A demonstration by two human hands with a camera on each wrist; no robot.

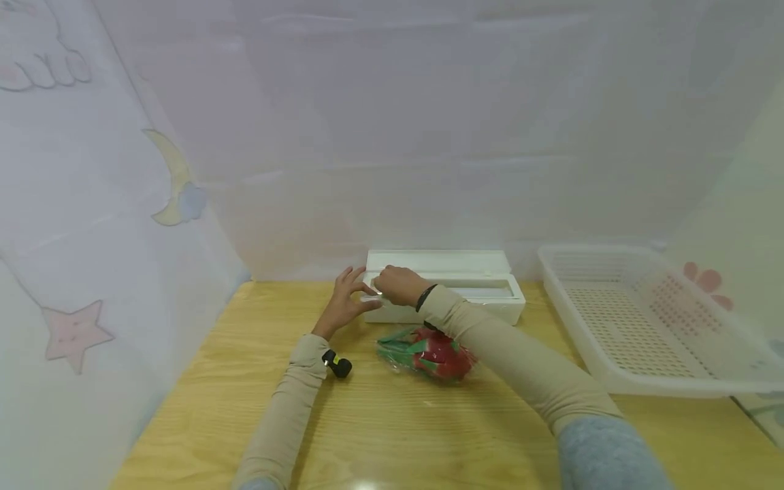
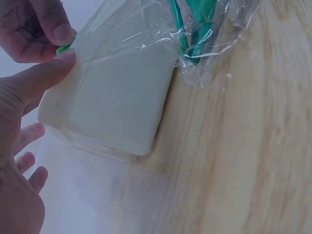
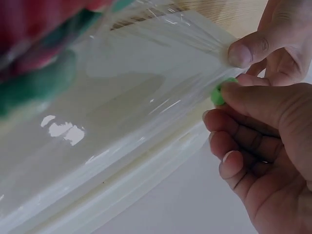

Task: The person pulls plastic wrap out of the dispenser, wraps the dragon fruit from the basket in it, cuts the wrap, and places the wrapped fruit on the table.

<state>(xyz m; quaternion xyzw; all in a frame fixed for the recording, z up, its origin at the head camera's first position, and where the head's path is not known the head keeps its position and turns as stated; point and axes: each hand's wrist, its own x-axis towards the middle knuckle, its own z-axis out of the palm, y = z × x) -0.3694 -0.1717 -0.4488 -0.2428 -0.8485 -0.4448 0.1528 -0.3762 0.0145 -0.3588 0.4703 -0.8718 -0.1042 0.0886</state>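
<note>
My left hand (image 1: 345, 304) is at the left end of an open white box (image 1: 490, 313). Its thumb and index finger pinch stretched clear plastic film (image 3: 195, 46), and the other fingers are spread. Close beside it, my right hand (image 1: 401, 286) pinches a small bright green piece (image 3: 218, 95) between thumb and curled fingers; its kind is unclear. The film seems to belong to a clear bag (image 1: 429, 354) with soft red and green contents, perhaps artificial flowers, which lies in front of the box. Folds in the film run toward both hands.
The box lid (image 1: 437, 261) stands raised against the back wall. A white plastic basket (image 1: 612, 374) with a perforated bottom sits to the right. Under everything is a wooden table (image 1: 380, 429). A sheet with a moon and a star hangs at the left.
</note>
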